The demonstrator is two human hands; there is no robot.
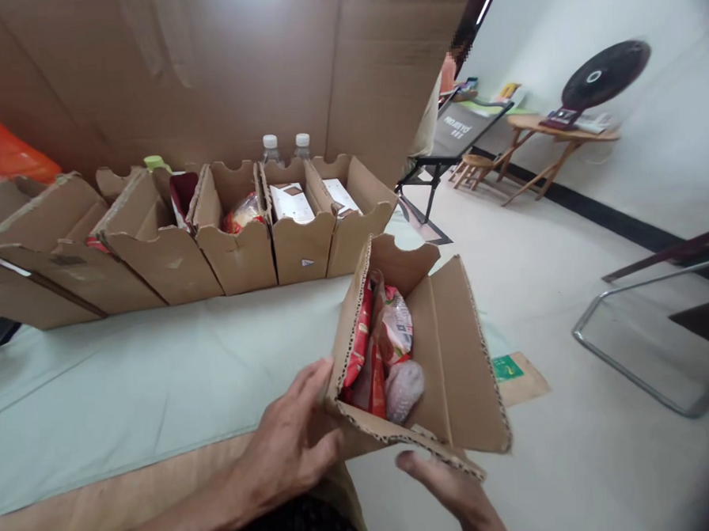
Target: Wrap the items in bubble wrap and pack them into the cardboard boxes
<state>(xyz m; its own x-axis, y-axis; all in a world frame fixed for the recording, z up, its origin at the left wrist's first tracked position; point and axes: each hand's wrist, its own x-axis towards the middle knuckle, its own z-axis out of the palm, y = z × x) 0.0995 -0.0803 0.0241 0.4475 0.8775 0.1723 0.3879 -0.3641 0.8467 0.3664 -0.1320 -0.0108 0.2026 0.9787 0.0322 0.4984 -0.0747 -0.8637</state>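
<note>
An open cardboard box (454, 355) sits tilted at the table's right end, over the edge. Inside it lie red snack packets (365, 352) and a pale wrapped item (404, 390). My left hand (292, 443) rests flat against the box's left wall, fingers stretched out. My right hand (449, 486) is under the box's near bottom edge, fingers extended and touching the cardboard; only part of it shows.
A row of several open cardboard boxes (240, 248) holding packets and cartons lines the back of the pale green table (129, 388), before a tall cardboard sheet (201, 67). Two bottles (286, 146) stand behind. To the right: floor, folding chair (460, 133), wooden table with fan (603, 74), metal frame (632, 346).
</note>
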